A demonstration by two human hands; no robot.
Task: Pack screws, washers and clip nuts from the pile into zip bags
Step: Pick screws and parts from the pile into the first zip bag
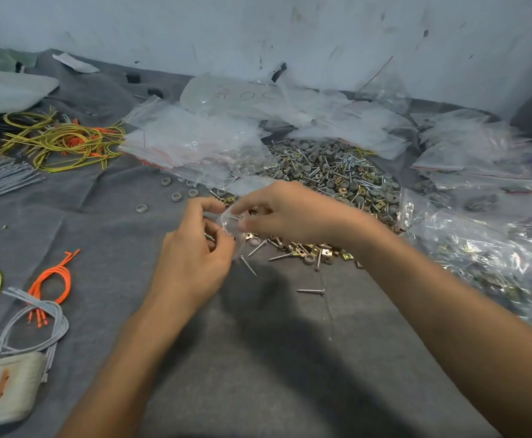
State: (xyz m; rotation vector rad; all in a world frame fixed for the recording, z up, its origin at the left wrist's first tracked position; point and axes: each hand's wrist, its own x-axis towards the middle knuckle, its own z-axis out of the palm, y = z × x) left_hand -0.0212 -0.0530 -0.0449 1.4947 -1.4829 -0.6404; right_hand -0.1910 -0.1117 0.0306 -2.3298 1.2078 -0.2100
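A pile of screws, grey washers and brass clip nuts point(328, 175) spreads over the grey cloth behind my hands. A small clear zip bag point(231, 224) is held between both hands just in front of the pile. My left hand point(195, 257) grips its lower left side. My right hand point(283, 213) pinches its top edge with thumb and fingers. Whether anything is inside the bag is hard to tell. Loose screws point(310, 291) and clip nuts point(315, 250) lie under and in front of my right wrist.
Empty zip bags point(192, 137) are stacked behind the pile and filled bags point(486, 245) lie at right. Yellow and orange wires point(62, 140) and grey wires point(37, 320) lie at left. Several loose washers point(176, 196) sit left of the pile. A wall stands behind.
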